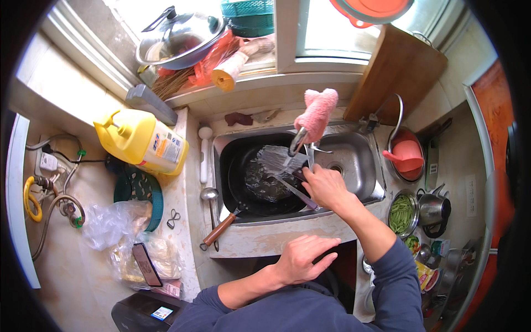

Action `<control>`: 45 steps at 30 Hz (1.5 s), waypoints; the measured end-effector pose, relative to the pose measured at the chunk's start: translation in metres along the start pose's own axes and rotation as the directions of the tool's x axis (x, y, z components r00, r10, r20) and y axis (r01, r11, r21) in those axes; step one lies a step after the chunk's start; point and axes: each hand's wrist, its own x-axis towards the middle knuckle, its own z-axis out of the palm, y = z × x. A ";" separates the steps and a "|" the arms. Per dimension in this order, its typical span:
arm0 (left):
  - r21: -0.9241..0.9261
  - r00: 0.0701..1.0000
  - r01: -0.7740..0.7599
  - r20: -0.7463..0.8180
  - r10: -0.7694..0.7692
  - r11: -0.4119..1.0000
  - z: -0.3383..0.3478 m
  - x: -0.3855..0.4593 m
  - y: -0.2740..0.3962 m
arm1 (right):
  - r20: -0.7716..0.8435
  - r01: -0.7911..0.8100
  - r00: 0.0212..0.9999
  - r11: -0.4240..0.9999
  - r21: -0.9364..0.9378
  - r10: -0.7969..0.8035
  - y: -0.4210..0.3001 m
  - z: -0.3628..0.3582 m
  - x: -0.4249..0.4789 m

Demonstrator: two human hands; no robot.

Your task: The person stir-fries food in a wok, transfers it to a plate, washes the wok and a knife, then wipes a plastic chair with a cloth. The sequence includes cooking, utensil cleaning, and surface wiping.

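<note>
My right hand [325, 186] grips the dark handle of what looks like a broad-bladed kitchen knife [277, 159], its blade under the water stream. The water runs from a metal faucet [297, 143] wrapped in a pink cloth [318, 113]. Below the blade, a black wok [236, 182] with a wooden handle [220, 229] sits in the left sink basin and holds water. A utensil with a purple handle [306, 199] slants from the wok to the sink's front rim. My left hand [305, 257] hovers before my body, holding nothing, with its fingers apart.
On the left are a yellow jug [143, 141], a green basket [155, 207], plastic bags and a phone [147, 264]. A ladle [209, 194] lies beside the sink. Right of the sink stand a bowl of green beans [401, 213], a metal kettle [433, 209] and a pink scoop [406, 157].
</note>
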 end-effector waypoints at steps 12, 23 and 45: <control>0.605 0.985 -0.085 0.169 -0.024 0.792 0.066 0.147 -0.076 | -0.371 0.159 0.926 0.962 0.222 -0.068 0.045 0.057 -0.068; 0.873 0.711 -0.269 0.465 -0.528 0.407 0.079 0.231 -0.248 | 0.632 -0.252 0.745 -0.787 0.563 0.213 0.001 0.114 -0.025; 0.562 0.947 0.282 -0.293 -0.131 0.777 -0.051 0.208 -0.068 | -0.101 0.092 0.650 0.055 0.994 0.753 -0.028 0.050 -0.152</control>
